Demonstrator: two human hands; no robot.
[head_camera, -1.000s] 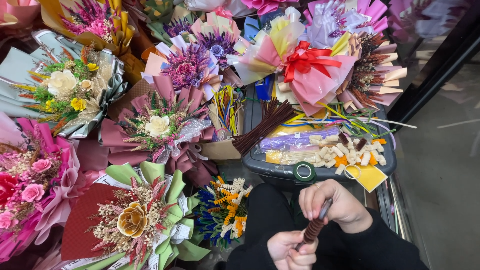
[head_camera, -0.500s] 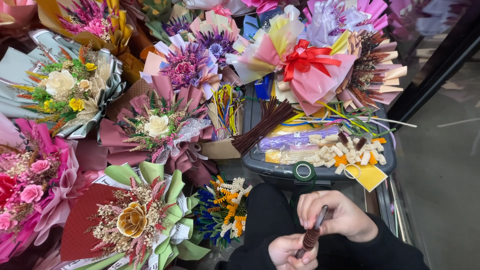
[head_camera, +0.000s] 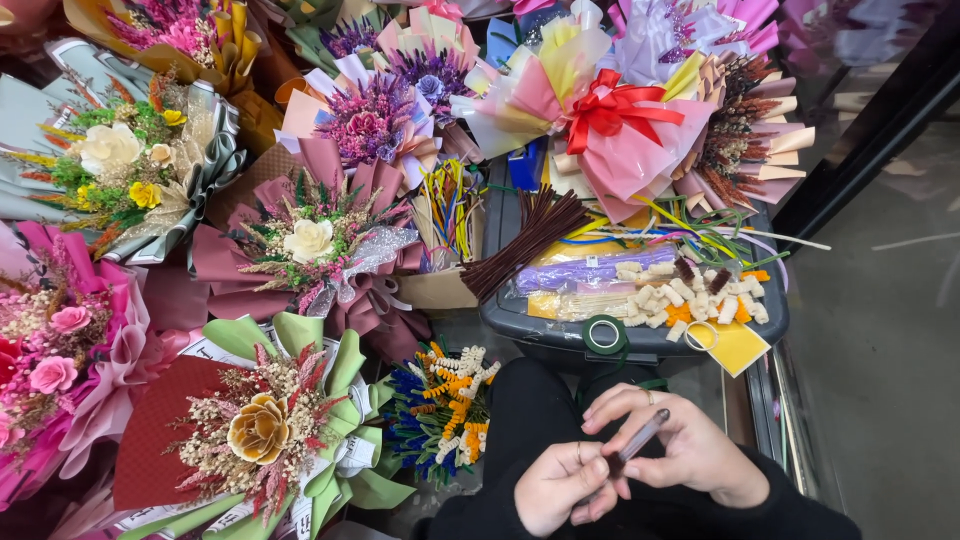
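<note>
Nearest the camera, two bare hands meet over a lap in black clothing. The left hand (head_camera: 565, 485) is curled, its fingertips closed on the lower end of a thin brownish stick (head_camera: 638, 440), apparently a pipe cleaner stem. The right hand (head_camera: 685, 450) cups around the upper part of the same stick, fingers bent over it, so both hands hold this one piece, tilted up to the right.

Just left of the knees lies one small bunch of twisted chenille flowers (head_camera: 440, 410) in blue, orange and cream. Beside it, lower left, stands one bouquet with a tan paper rose (head_camera: 258, 428) in green and dark red wrapping.

Beyond the hands sits one dark grey plastic bin (head_camera: 560, 335) with a lid. On the lid lie one roll of green tape (head_camera: 603, 334), one yellow card (head_camera: 738, 347), a scatter of short cream, orange and brown coiled pieces (head_camera: 690, 295), too many to count surely, and one fanned bundle of dark brown pipe cleaners (head_camera: 530, 235).

Left of the bin, one cardboard box (head_camera: 440, 288) holds mixed coloured stems. Farther left are a mauve-wrapped bouquet with a cream flower (head_camera: 310, 240), a grey-wrapped one (head_camera: 130, 165) and a pink one (head_camera: 60, 345) at the edge.

Farthest back, one pink bouquet tied with a red ribbon bow (head_camera: 615, 105) rests above the bin, with at least four more wrapped bouquets along the top.
</note>
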